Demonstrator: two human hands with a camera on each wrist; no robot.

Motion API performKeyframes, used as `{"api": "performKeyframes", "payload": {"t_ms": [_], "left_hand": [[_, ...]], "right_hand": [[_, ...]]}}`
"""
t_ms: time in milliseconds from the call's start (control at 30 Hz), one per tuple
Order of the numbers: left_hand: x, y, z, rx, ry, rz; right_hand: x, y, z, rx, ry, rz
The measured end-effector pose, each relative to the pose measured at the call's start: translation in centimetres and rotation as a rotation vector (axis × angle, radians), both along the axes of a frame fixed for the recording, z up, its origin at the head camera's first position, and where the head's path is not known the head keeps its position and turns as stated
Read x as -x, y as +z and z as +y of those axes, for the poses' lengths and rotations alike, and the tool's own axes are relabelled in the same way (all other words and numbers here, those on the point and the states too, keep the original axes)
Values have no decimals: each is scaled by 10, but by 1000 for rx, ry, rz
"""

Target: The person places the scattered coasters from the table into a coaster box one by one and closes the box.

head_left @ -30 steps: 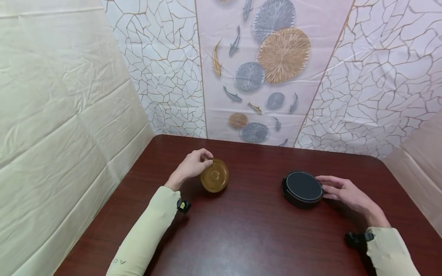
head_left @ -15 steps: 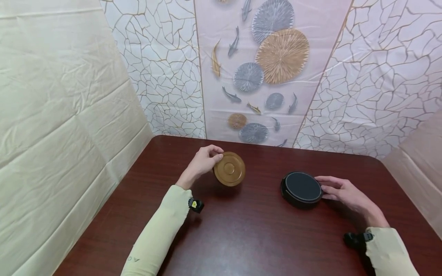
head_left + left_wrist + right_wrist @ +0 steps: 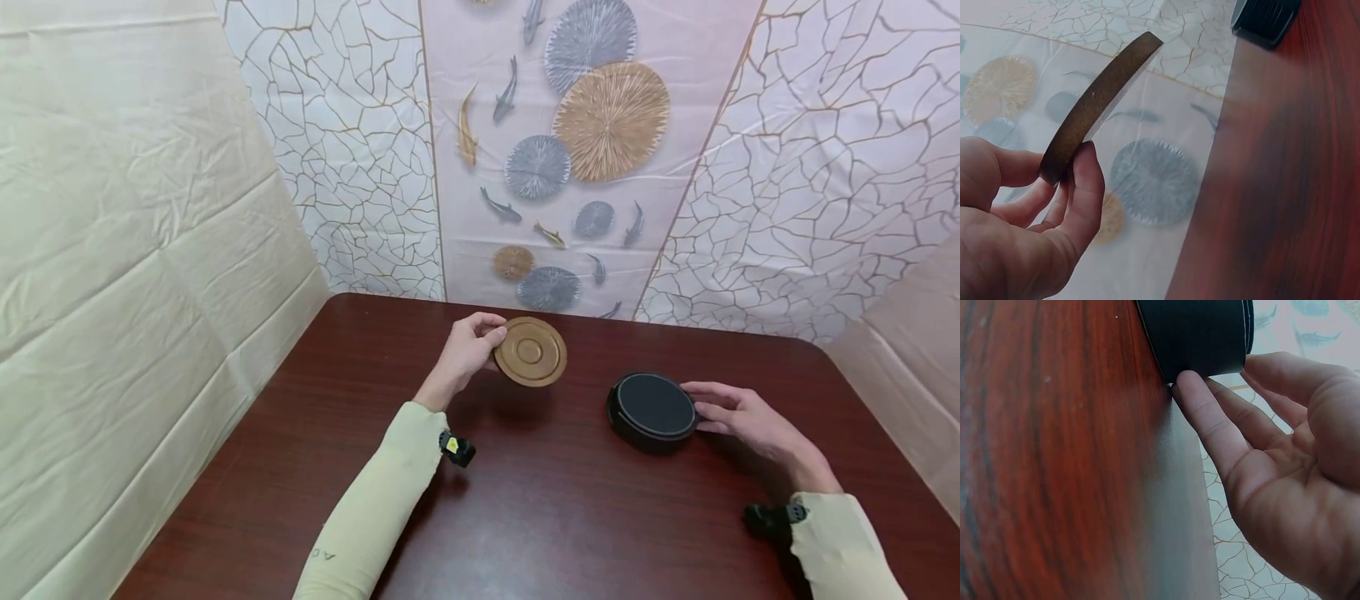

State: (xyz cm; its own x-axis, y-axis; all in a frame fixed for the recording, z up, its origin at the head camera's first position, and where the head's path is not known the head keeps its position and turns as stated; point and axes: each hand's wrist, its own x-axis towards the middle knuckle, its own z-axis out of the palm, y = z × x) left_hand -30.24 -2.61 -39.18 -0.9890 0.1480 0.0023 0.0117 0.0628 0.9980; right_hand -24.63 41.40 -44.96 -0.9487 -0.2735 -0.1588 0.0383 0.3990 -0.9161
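My left hand pinches the edge of a brown round disc with raised rings, like a coaster or lid. The disc is tilted above the table, its ringed face toward me in the head view. Seen edge-on in the left wrist view, the disc has a thick brown rim, held between thumb and fingers. To its right, a round black coaster-like stack or case with a pale line round its top sits on the table. The fairly straight fingers of my right hand touch its right side; in the right wrist view the black side wall shows.
The dark red-brown wooden table has rounded far corners. A patterned cloth with fish and round motifs hangs behind it. Plain cream cloth rises along the left side, with more at the right.
My left hand has carried the brown disc right and slightly away from me, nearer the black round thing, with its ringed face tilting more upward. The right hand and the black thing stay put.
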Motion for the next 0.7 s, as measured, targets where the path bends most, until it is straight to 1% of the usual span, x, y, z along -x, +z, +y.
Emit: {"api": "performKeyframes", "payload": {"t_ms": [133,233,367,500,600,700], "left_hand": [[1,-3,14,-49,-36,-41],[1,-7,25,-81,-50,-51],[0,-14,37,-144,-44,-60],[-3,-18,48,-212,-32,-86],[-6,-22,59,-246,-29,-103],[-8,-28,69,-272,-32,-128]], "right_hand": [[1,-2,0,2,-2,-1],[1,-2,0,2,4,1],[0,0,-1,-2,17,5],[-1,2,-1,-16,21,15],[-1,3,-1,-27,12,17],[-2,4,-1,-34,10,16]]}}
